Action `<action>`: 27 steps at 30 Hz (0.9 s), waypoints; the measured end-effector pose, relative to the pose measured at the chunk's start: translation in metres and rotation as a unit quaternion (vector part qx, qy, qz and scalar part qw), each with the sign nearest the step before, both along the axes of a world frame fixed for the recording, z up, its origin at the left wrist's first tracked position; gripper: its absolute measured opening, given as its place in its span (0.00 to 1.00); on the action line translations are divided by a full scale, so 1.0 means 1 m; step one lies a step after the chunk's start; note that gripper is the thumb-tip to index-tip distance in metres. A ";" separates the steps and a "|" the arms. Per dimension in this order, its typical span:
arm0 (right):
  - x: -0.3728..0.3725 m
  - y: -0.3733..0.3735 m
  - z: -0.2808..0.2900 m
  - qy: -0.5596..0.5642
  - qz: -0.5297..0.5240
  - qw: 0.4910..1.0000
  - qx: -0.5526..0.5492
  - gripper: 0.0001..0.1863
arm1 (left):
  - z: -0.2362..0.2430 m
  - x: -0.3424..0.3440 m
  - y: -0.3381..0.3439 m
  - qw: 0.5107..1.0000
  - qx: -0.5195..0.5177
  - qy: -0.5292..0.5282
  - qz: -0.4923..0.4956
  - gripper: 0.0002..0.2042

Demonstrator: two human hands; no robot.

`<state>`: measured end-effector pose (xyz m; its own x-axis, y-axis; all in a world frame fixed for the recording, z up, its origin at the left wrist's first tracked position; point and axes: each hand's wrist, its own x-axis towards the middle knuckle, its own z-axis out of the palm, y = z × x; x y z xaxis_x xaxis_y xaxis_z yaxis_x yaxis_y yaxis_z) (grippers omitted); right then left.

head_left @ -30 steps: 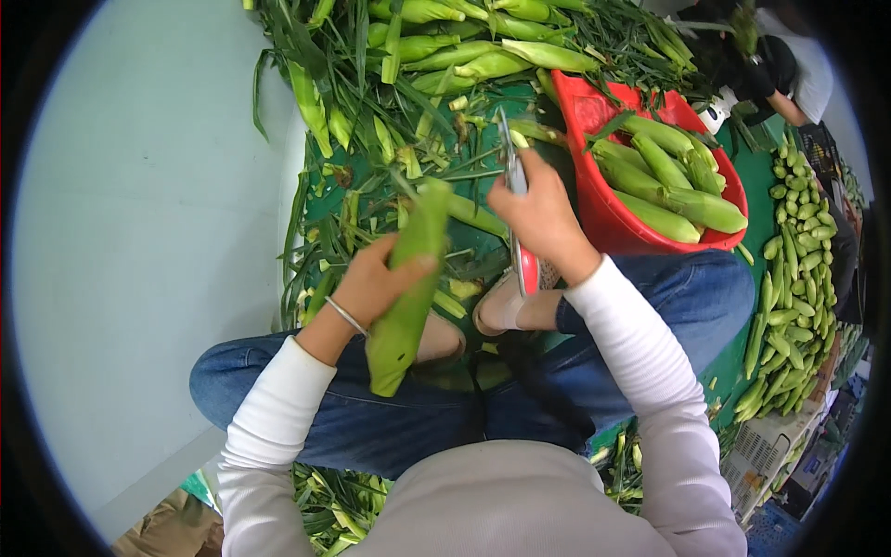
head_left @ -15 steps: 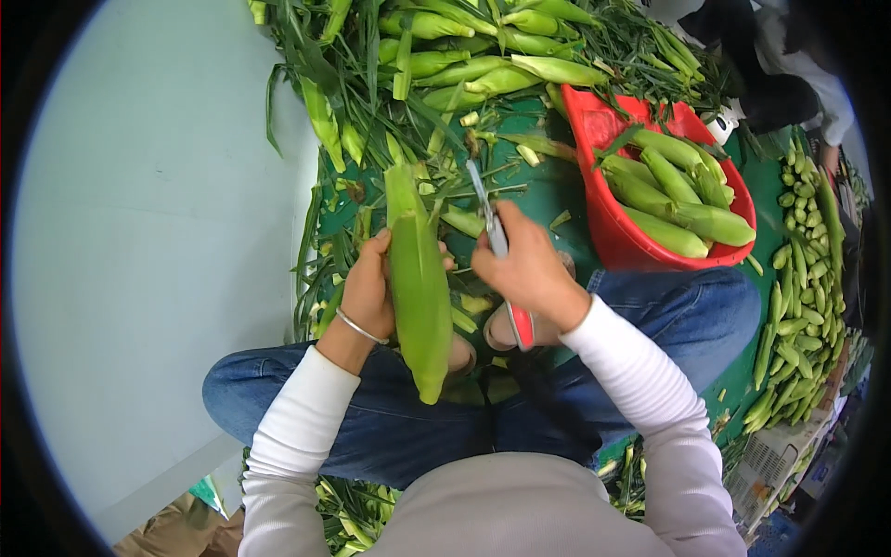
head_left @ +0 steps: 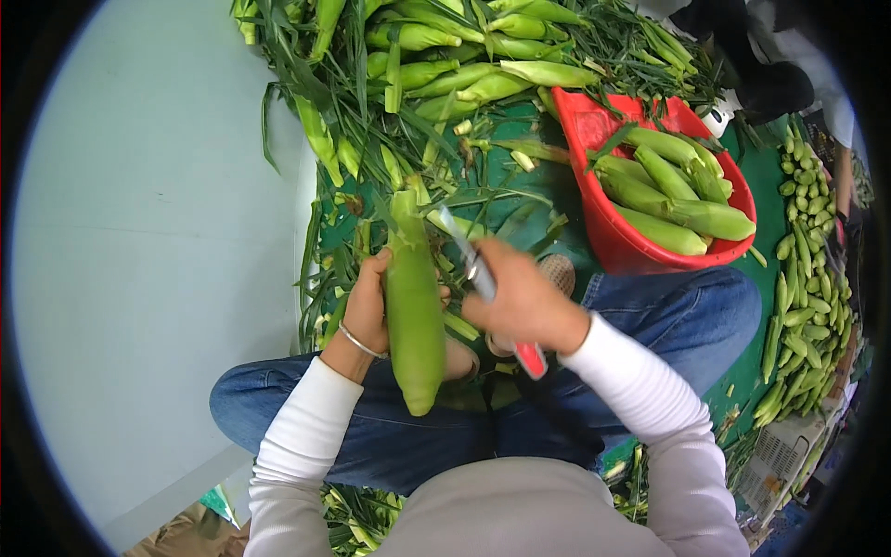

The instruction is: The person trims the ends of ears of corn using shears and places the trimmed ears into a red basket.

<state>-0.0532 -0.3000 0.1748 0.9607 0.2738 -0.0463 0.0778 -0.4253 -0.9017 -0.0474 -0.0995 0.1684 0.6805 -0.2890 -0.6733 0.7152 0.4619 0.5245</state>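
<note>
An ear of corn (head_left: 415,325) in its green husk stands nearly lengthwise in front of me, its stem end pointing away. My left hand (head_left: 373,302) grips it from the left side, with fingertips showing past its right edge. In my right hand (head_left: 524,292), somewhat blurred, is a knife (head_left: 476,269) with a grey and red handle. The fingers are closed round the handle, and the blade points up and left toward the stem end, apart from the ear. Loose husk leaves (head_left: 464,200) lie just beyond the blade.
A red basket (head_left: 603,223) holding several husked-green ears (head_left: 668,186) stands at the right. Beyond my hands is a heap of corn (head_left: 445,74) with long leaves. Small green vegetables (head_left: 807,306) lie along the far right. A pale wall panel (head_left: 167,232) borders my left.
The ear has turned slightly in my left hand, and its stem end sits a little lower. My right hand with the knife has shifted slightly, the blade tip moving left and down.
</note>
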 end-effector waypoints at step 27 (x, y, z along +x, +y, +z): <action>-0.017 0.025 -0.039 0.262 0.053 0.932 0.243 0.44 | -0.034 0.009 0.006 0.985 0.116 -0.046 0.118 0.22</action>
